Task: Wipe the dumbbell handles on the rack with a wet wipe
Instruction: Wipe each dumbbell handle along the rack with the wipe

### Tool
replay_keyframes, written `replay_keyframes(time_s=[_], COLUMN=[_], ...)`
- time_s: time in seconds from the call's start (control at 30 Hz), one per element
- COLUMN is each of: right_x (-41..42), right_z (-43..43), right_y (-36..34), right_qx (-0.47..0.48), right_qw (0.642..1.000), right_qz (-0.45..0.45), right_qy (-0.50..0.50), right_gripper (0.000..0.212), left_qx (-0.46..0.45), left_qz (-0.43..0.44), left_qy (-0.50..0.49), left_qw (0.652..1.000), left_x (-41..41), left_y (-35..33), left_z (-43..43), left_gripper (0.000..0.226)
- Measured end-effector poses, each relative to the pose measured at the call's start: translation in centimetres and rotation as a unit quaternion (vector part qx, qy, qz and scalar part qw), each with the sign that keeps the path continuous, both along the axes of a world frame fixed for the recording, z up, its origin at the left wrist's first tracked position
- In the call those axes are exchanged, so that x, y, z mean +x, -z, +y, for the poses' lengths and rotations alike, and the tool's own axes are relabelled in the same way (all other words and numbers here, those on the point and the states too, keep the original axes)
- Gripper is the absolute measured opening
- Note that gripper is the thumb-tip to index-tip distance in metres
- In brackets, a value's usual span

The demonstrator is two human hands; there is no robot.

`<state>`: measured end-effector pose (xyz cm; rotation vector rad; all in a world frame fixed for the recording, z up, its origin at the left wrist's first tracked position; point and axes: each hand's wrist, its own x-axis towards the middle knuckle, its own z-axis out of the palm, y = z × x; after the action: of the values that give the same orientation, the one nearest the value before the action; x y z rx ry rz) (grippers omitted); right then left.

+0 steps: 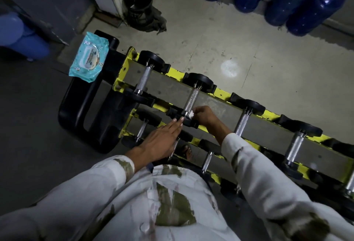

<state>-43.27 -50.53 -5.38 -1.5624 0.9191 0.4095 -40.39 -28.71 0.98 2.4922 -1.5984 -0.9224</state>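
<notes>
A yellow rack (pixel 173 72) runs from upper left to lower right and carries several black dumbbells with knurled metal handles. My right hand (pixel 204 117) pinches a bunched white wet wipe (pixel 191 114) against the near end of the second dumbbell's handle (pixel 191 100) on the top tier. My left hand (pixel 162 141) lies flat with straight fingers, its fingertips touching the near black weight (pixel 188 123) of that same dumbbell. Other handles sit at the left (pixel 144 79) and right (pixel 241 124).
A blue wet wipe pack (pixel 88 57) lies on a black bench frame (pixel 76 106) at the rack's left end. A black bucket (pixel 138 4) stands at the back. Several large blue water bottles (pixel 314 9) line the far wall. Lower rack tiers hold more dumbbells.
</notes>
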Motion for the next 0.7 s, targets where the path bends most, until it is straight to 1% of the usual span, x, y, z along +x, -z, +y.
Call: replay_keyframes(time_s=[0.03,0.07,0.1,0.13,0.17,0.2,0.23,0.3,0.37,0.47,0.57,0.63,0.7], right_x=[0.0,0.3,0.8,1.2,1.5,1.7,1.7,1.6,2.0,2.6,2.5,2.6,2.8], right_z=[-0.4,-0.7,-0.9,-0.9,-0.5,0.0,0.6,1.4,1.0,0.1,0.4,0.8,0.9], right_y=[0.5,1.3,1.8,2.5,2.6,2.0,1.4,0.8,1.0,2.4,1.4,-0.1,-0.3], right_qx=[-0.014,-0.023,-0.026,-0.041,-0.059,-0.069,-0.063,-0.007,0.035,0.034,0.026,0.031,0.033], right_qw=[1.000,0.999,0.995,0.987,0.979,0.973,0.971,0.972,0.966,0.962,0.962,0.958,0.956], right_qz=[0.005,0.008,0.005,0.000,-0.013,-0.028,-0.041,-0.047,-0.044,-0.047,-0.048,-0.043,-0.042], right_qy=[0.009,0.043,0.100,0.154,0.197,0.220,0.226,0.231,0.251,0.268,0.267,0.282,0.287], right_gripper=[0.009,0.012,0.013,0.009,0.007,0.008,0.009,0.016,0.018,0.015,0.015,0.025,0.027], left_qx=[0.002,0.003,0.002,0.000,-0.004,-0.008,-0.015,-0.032,-0.038,-0.011,0.005,0.007,-0.006], left_qz=[-0.001,-0.002,-0.002,-0.003,-0.006,-0.012,-0.023,-0.066,-0.117,-0.171,-0.184,-0.192,-0.178], left_qy=[-0.001,-0.003,-0.005,-0.007,-0.011,-0.014,-0.015,-0.004,0.016,0.049,0.074,0.076,0.062], left_qw=[1.000,1.000,1.000,1.000,1.000,1.000,1.000,0.997,0.992,0.984,0.980,0.978,0.982], left_x=[-0.1,-0.2,-0.2,-0.2,-0.2,-0.2,-0.1,0.3,0.8,1.2,1.4,1.3,1.4], left_y=[0.0,-0.1,-0.1,-0.2,-0.1,-0.2,-0.3,-0.3,0.0,0.2,0.2,0.3,0.4], left_z=[0.0,0.0,-0.1,-0.1,-0.2,-0.3,-0.4,-0.9,-2.0,-4.1,-5.8,-6.6,-7.2], left_gripper=[0.081,0.082,0.082,0.081,0.080,0.079,0.078,0.078,0.078,0.071,0.053,0.040,0.038])
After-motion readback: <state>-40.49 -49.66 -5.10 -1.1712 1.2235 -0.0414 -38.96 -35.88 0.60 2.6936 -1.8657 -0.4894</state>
